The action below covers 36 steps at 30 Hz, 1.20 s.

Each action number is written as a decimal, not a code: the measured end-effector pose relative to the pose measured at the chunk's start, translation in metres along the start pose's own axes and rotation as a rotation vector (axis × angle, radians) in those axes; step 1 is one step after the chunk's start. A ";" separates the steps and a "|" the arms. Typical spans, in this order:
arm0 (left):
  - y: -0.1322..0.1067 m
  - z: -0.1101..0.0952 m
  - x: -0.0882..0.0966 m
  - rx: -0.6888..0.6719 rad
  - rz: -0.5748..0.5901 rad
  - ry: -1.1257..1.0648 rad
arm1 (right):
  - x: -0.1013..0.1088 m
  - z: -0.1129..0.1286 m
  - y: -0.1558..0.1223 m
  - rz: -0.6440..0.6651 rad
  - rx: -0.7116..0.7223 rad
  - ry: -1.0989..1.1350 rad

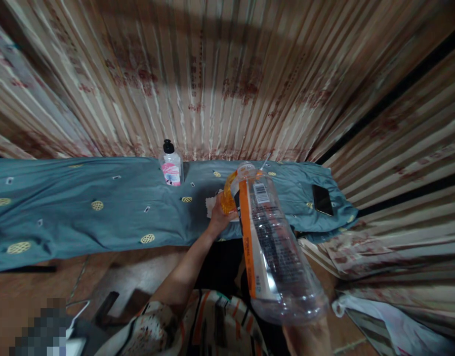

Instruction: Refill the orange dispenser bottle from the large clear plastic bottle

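My left hand (220, 213) is closed around an orange see-through container (229, 195), which is partly hidden behind a large clear plastic bottle. This big bottle (277, 247) has an orange and white label and is tilted, its uncapped mouth pointing away from me, right beside the orange container. My right hand (308, 338) grips the bottle near its base; most of its fingers are hidden behind the plastic. Whether any liquid flows between the two, I cannot tell. A white piece with a jagged edge (210, 205) lies under my left hand. Behind the bottle's mouth, a thin white stick (265, 161) pokes up.
A small clear bottle (171, 168) with a black cap and pink label stands on the teal patterned cloth (119, 212). A dark phone (322, 200) lies at the right. Pleated curtains (212, 89) hang close behind and at the right. A pixelated patch covers the lower left corner.
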<state>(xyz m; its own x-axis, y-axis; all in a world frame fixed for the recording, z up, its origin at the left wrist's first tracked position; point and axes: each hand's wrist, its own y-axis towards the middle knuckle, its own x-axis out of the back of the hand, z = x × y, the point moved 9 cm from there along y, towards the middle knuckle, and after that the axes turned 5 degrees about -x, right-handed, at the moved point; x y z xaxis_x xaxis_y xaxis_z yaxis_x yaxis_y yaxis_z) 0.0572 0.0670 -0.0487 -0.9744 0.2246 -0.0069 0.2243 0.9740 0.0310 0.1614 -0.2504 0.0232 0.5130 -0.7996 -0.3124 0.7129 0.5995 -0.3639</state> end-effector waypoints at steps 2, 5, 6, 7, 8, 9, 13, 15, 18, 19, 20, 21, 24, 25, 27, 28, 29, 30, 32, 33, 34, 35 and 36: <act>0.000 0.001 0.000 -0.003 0.001 0.012 | -0.002 -0.003 0.001 0.049 -0.011 -0.010; 0.000 0.000 0.000 -0.013 0.015 0.017 | -0.007 -0.006 0.004 0.137 -0.036 -0.016; 0.001 -0.001 0.000 -0.015 0.015 0.012 | -0.005 -0.007 0.005 0.133 -0.049 -0.026; 0.001 -0.001 0.000 -0.017 0.015 0.006 | -0.002 -0.009 0.007 0.123 -0.069 -0.040; 0.001 -0.001 0.000 -0.018 0.015 0.001 | 0.000 -0.010 0.008 0.114 -0.087 -0.055; 0.001 0.000 0.000 -0.018 0.018 -0.005 | 0.003 -0.012 0.009 0.111 -0.095 -0.071; 0.001 0.005 -0.002 -0.009 0.032 -0.027 | 0.009 -0.010 0.010 0.122 -0.047 -0.148; 0.001 0.006 -0.003 -0.009 0.033 -0.043 | 0.009 -0.006 0.008 0.111 -0.024 -0.188; 0.001 0.003 -0.002 -0.015 0.026 -0.042 | 0.000 0.000 0.007 0.138 -0.012 -0.194; 0.000 0.002 -0.002 -0.013 0.019 -0.035 | -0.003 0.001 0.006 0.151 -0.018 -0.177; 0.000 0.001 -0.001 -0.010 0.013 -0.026 | -0.006 0.001 0.006 0.156 -0.027 -0.151; 0.000 0.000 -0.001 -0.006 0.007 -0.021 | -0.007 0.000 0.006 0.153 -0.039 -0.120; -0.001 0.000 0.000 0.008 0.002 -0.013 | -0.008 -0.002 0.006 0.136 -0.044 -0.045; -0.001 0.000 0.000 0.011 0.005 -0.011 | -0.008 -0.003 0.006 0.134 -0.039 -0.029; -0.001 0.001 0.000 0.012 0.012 -0.007 | -0.008 -0.004 0.006 0.126 -0.029 -0.014; -0.001 0.001 -0.001 0.010 0.014 -0.009 | -0.008 -0.005 0.006 0.119 -0.029 -0.019; -0.001 0.001 -0.001 0.008 0.017 -0.013 | -0.008 -0.005 0.006 0.114 -0.030 -0.027; -0.001 0.001 -0.001 0.005 0.020 -0.017 | -0.008 -0.005 0.006 0.112 -0.026 -0.033; -0.001 0.002 -0.001 0.006 0.021 -0.020 | -0.009 -0.003 0.005 0.116 -0.018 -0.025; -0.001 0.003 -0.002 0.007 0.020 -0.017 | -0.009 -0.002 0.005 0.117 -0.024 -0.012; 0.000 0.003 -0.002 0.006 0.019 -0.011 | -0.009 -0.003 0.004 0.119 -0.037 -0.003; 0.000 0.003 -0.002 0.000 0.017 -0.005 | -0.010 -0.004 0.004 0.121 -0.052 -0.003; 0.001 0.003 -0.002 -0.008 0.011 0.001 | -0.010 -0.005 0.004 0.124 -0.061 -0.012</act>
<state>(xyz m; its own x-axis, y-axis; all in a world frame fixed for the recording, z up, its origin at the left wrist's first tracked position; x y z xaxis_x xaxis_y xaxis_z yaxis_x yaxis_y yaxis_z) 0.0597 0.0672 -0.0517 -0.9719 0.2354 -0.0059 0.2350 0.9712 0.0387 0.1571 -0.2398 0.0208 0.6016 -0.7193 -0.3475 0.6135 0.6946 -0.3757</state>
